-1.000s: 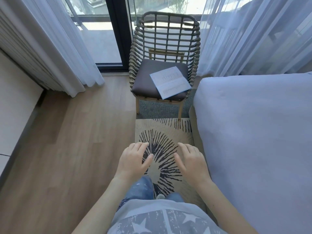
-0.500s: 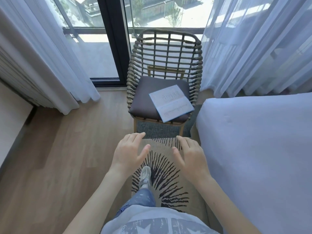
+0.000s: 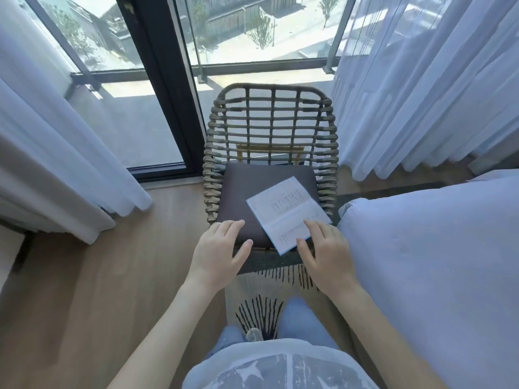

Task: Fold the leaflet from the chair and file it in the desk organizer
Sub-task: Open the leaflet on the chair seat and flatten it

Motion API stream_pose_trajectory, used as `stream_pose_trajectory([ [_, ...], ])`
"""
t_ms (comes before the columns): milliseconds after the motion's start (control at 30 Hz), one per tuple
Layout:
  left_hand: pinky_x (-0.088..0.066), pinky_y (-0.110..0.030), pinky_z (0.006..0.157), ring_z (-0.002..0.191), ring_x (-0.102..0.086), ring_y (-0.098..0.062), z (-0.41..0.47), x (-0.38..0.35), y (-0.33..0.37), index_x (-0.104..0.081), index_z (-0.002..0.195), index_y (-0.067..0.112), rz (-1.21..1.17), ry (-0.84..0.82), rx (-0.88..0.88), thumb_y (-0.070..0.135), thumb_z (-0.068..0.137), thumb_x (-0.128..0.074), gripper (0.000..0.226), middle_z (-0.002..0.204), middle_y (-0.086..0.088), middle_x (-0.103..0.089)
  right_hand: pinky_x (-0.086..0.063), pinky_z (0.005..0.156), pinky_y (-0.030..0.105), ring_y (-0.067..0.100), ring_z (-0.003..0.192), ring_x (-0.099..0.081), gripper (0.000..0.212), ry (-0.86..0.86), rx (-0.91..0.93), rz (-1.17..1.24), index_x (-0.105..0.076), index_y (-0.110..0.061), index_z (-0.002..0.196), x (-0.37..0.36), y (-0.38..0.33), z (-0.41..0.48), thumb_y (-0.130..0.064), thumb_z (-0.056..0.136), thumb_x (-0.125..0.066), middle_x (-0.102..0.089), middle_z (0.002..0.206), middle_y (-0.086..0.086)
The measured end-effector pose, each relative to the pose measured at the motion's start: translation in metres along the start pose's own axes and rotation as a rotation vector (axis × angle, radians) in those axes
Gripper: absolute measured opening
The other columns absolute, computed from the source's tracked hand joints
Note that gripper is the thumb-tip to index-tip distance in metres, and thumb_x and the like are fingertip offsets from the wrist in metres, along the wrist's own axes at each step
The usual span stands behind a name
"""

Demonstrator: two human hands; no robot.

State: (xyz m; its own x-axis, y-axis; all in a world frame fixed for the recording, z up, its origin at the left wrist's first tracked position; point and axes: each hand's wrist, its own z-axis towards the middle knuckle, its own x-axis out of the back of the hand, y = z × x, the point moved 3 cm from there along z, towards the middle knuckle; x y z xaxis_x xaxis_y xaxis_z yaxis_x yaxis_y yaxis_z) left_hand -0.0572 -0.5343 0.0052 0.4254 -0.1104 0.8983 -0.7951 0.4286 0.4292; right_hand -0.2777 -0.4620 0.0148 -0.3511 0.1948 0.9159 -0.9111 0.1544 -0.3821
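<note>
A white printed leaflet lies flat and unfolded on the dark seat cushion of a woven wicker chair, toward the seat's front right corner. My right hand hovers over the leaflet's near right edge, fingers spread, holding nothing; whether the fingertips touch the paper I cannot tell. My left hand is open above the cushion's front left edge, apart from the leaflet. No desk organizer is in view.
A bed with a pale cover fills the right side, close to the chair. Sheer curtains hang at right and left of a glass balcony door. A patterned rug lies underfoot on wood floor.
I have stepped up to the chair; it and the leaflet now sit much nearer. Both hands have moved forward from above the rug to over the seat.
</note>
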Motion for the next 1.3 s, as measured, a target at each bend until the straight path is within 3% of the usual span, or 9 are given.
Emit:
stream_pose_trajectory([
  [567,-0.046,-0.037,0.091,0.115,-0.057,-0.023,0.186,-0.04,-0.016,-0.06,0.128,0.012,0.0,-0.087,0.107,0.041,0.092,-0.047,0.048,0.123,-0.002,-0.066,-0.054,0.087,0.046,0.032,0.106,-0.063,0.045,-0.114,0.017,-0.036,-0.063,-0.003,0.127,-0.025,0.074,0.205,-0.033,0.095,-0.052,-0.069,0.118,0.014],
  [900,-0.046,-0.037,0.092,0.111,-0.058,-0.025,0.265,-0.065,-0.027,-0.059,0.128,0.01,-0.003,-0.183,0.0,0.038,0.092,-0.05,0.047,0.122,-0.004,-0.066,-0.055,0.08,0.044,0.033,0.101,-0.066,0.038,-0.134,-0.037,-0.044,-0.065,-0.002,0.123,-0.051,0.1,0.262,-0.026,0.094,-0.06,-0.071,0.114,0.014],
  [1100,-0.047,-0.036,0.089,0.109,-0.06,-0.027,0.304,-0.1,-0.054,-0.058,0.128,0.007,-0.004,-0.285,-0.115,0.04,0.089,-0.052,0.051,0.123,-0.006,-0.066,-0.053,0.08,0.048,0.036,0.1,-0.065,0.05,-0.13,-0.171,-0.05,-0.064,0.001,0.122,-0.1,0.124,0.269,-0.034,0.094,-0.043,-0.069,0.114,0.018],
  [1300,-0.048,-0.041,0.096,0.118,-0.057,-0.027,0.356,-0.181,-0.092,-0.055,0.135,0.008,-0.014,-0.364,-0.217,0.04,0.08,-0.068,0.064,0.132,-0.007,-0.062,-0.051,0.085,0.049,0.038,0.107,-0.061,0.059,-0.101,-0.428,-0.087,-0.06,0.001,0.128,-0.186,0.164,0.262,-0.042,0.092,-0.043,-0.066,0.119,0.02],
])
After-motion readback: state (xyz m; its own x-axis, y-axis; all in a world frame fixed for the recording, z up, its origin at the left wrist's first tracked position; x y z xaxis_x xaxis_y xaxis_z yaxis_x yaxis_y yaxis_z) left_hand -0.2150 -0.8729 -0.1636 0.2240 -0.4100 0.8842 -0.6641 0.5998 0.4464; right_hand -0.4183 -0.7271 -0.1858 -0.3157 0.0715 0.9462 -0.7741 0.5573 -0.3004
